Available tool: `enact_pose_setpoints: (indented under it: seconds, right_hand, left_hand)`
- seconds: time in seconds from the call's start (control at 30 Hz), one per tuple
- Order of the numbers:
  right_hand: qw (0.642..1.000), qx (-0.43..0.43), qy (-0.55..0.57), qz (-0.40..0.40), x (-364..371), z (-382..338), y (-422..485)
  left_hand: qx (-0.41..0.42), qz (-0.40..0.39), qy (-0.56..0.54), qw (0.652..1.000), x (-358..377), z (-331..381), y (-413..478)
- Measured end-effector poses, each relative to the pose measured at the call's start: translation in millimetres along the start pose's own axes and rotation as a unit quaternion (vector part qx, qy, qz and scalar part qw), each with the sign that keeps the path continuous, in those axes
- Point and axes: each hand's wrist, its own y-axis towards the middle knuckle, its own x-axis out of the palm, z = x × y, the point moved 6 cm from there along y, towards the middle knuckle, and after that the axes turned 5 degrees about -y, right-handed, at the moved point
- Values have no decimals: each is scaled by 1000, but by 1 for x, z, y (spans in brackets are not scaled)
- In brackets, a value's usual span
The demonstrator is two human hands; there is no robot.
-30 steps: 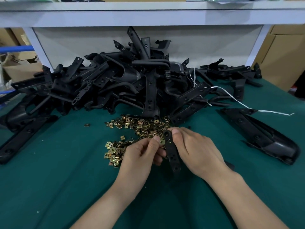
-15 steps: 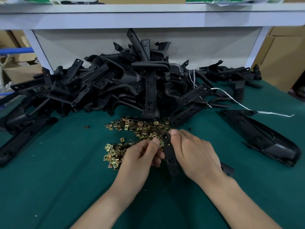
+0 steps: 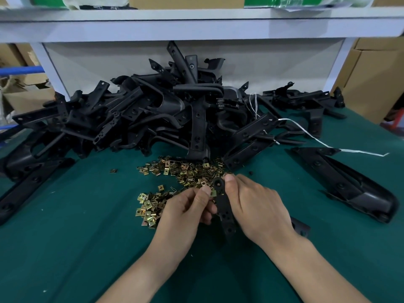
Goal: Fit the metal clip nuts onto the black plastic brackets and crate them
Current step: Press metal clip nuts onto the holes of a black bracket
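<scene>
A narrow black plastic bracket (image 3: 223,206) with several holes stands tilted over the green table, and my right hand (image 3: 255,206) grips its upper end with the thumb by the round top hole. My left hand (image 3: 188,211) pinches a brass clip nut (image 3: 212,193) against the bracket's left edge. A heap of loose brass clip nuts (image 3: 183,171) lies just beyond my hands, with a smaller cluster (image 3: 148,206) to the left. Behind them is a big pile of black brackets (image 3: 153,114).
A large black bracket (image 3: 349,182) lies to the right, another long one (image 3: 32,182) at the left edge. A white strap (image 3: 323,143) trails across the right side. A white shelf frame (image 3: 196,27) rises behind; cardboard boxes (image 3: 376,79) stand at the right.
Both hands and the bracket stay in nearly the same place. My left fingers have edged the clip nut closer to the bracket's upper end.
</scene>
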Motion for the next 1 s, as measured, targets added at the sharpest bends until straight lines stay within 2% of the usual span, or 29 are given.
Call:
enact_pose_setpoints:
  seconds: [0.37,0.6,0.8,1.0]
  right_hand:
    - [1000,-9,3,-14,1,-2,1]
    - [999,-15,4,-30,1,-4,1]
    - [1000,-14,25,-12,1,0,2]
    - [999,-12,33,-3,2,-1,2]
  left_hand:
    - [-8,-12,1,1000,-1,-3,2]
    - [15,-7,-5,1000,1,-2,2]
    - [-6,-88,-95,992,-1,-6,6]
    - [-10,-126,-116,985,-4,-6,8]
